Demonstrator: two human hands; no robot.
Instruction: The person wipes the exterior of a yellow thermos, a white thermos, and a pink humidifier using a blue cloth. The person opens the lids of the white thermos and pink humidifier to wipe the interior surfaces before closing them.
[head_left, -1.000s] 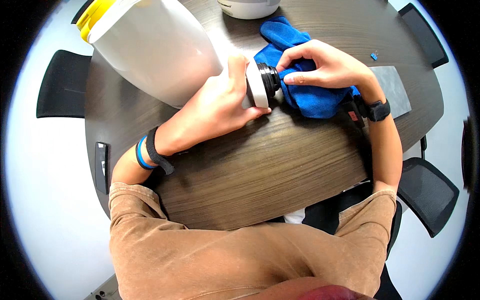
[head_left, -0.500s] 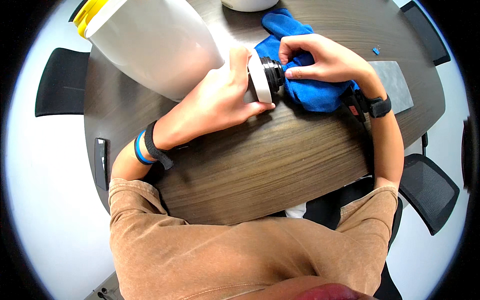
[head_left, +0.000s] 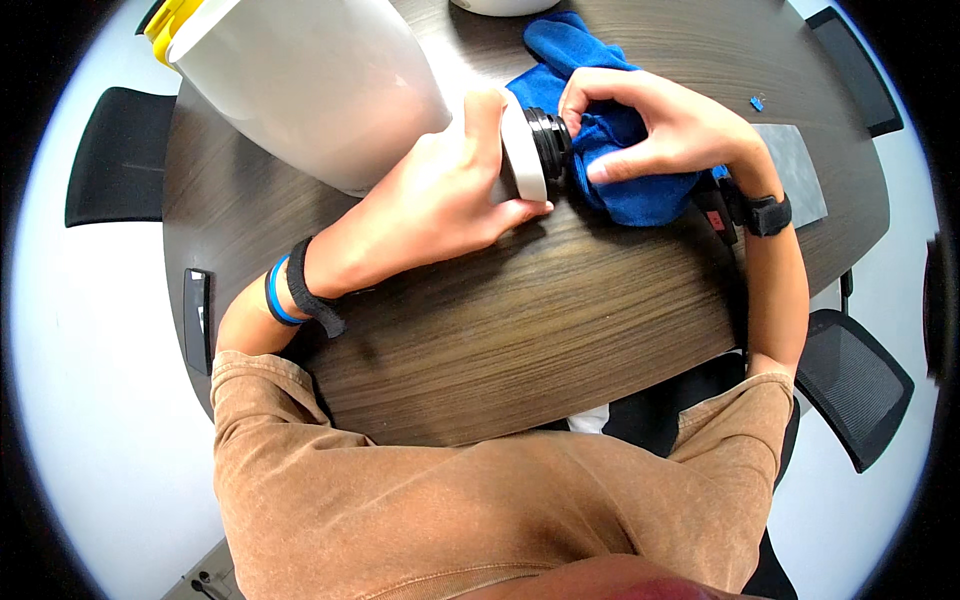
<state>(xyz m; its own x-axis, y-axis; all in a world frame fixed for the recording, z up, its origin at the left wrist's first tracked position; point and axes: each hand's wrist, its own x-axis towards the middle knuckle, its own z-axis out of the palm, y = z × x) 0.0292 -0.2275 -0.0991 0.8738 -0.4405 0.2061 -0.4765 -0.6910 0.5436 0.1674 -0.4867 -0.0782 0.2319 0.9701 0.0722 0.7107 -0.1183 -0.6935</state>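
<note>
My left hand (head_left: 440,190) is closed around a white round lid (head_left: 521,155), which it holds on its side above the table. From the lid's right face sticks out a black ringed stopper (head_left: 549,145). My right hand (head_left: 665,130) is open, its thumb apart from its curled fingers. Its index fingertip is at or very close to the stopper's end; whether they touch I cannot tell. Beneath and behind this hand lies a crumpled blue cloth (head_left: 640,195), partly covered by the fingers.
A tall white container (head_left: 310,90) with a yellow part (head_left: 170,25) at its upper left leans beside my left hand. Another white rounded object (head_left: 505,5) is cut off at the top. A grey flat sheet (head_left: 795,170) lies right, a black phone-like object (head_left: 197,320) left.
My right thumb has moved down and away from the stopper, widening the gap to the index finger. The left hand keeps hold of the lid, almost unmoved.
</note>
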